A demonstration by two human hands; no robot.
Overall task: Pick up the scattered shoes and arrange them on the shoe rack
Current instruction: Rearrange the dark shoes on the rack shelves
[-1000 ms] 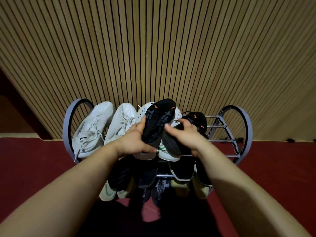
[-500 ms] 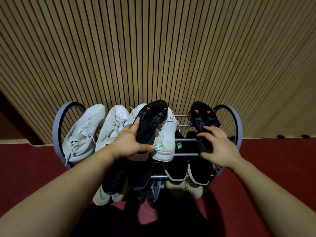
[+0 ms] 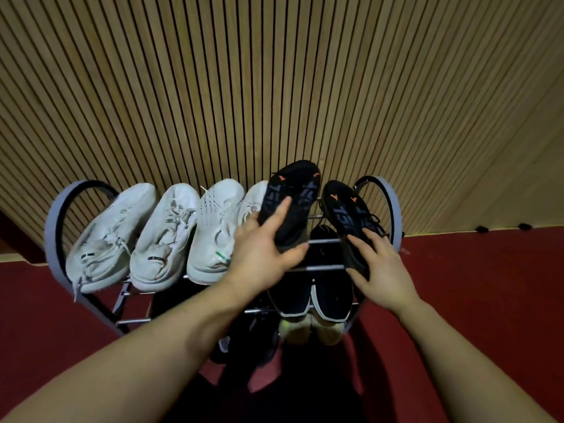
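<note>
Shoes [image 3: 218, 230] are pretty much all up on the shoe rack [image 3: 53, 227] by the look of it: four white shoes [image 3: 164, 236] sit side by side along the top shelf, toes to the slatted wall [image 3: 274, 87], and the lower shelves are stuffed with dark shoes [image 3: 329, 294] plus a yellowish pair [image 3: 323, 331] underneath. What's left is the black pair at the right end of the top shelf. The left hand [image 3: 262, 251] has its grip around the left black shoe [image 3: 290, 203], thumb under the heel, and that one is tilted up and half over the last white shoe, so I'd say it's not seated yet. The right hand [image 3: 384, 270] has its grip pinching the heel of the right black shoe [image 3: 348, 215], which seems to lie on the rails already. No loose shoe shows on the red floor [image 3: 488, 300] in view, so I reckon it's nearly finished
</note>
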